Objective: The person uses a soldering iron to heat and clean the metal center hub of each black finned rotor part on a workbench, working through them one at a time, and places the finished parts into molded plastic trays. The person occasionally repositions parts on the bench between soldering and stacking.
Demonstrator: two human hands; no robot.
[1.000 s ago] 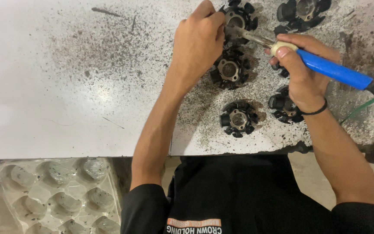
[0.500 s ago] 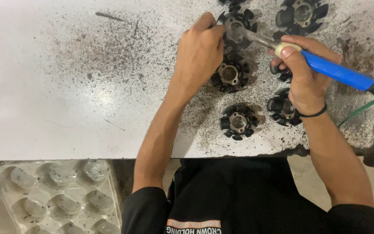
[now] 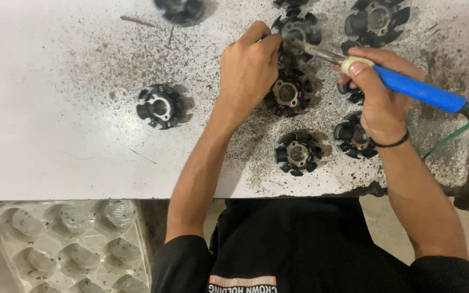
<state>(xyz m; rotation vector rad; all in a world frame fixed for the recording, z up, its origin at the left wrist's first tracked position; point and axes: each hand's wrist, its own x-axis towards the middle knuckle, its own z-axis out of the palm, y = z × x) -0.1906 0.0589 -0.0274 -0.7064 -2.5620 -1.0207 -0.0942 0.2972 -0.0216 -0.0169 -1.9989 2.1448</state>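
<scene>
My right hand [image 3: 378, 95] grips a soldering iron with a blue handle [image 3: 422, 91]; its metal tip [image 3: 315, 51] reaches a black stator core [image 3: 298, 30] near the table's far edge. My left hand [image 3: 248, 68] is closed beside that same core, fingertips pinched at its left side; whatever they pinch is too small to tell. Just below my left hand lies another black stator core [image 3: 289, 93] with a tan centre. Faint smoke hangs around the tip.
More black stator cores lie on the stained white table [image 3: 55, 141]: one alone at the left [image 3: 159, 106], one near the front [image 3: 298, 153], one under my right wrist [image 3: 352, 135], others at the far edge [image 3: 375, 19]. A clear plastic tray [image 3: 71, 244] sits below the table's front edge.
The view has shifted, so a lone core at the left and one at the top edge came into sight. Both hands stay at the same core with the iron's tip on it.
</scene>
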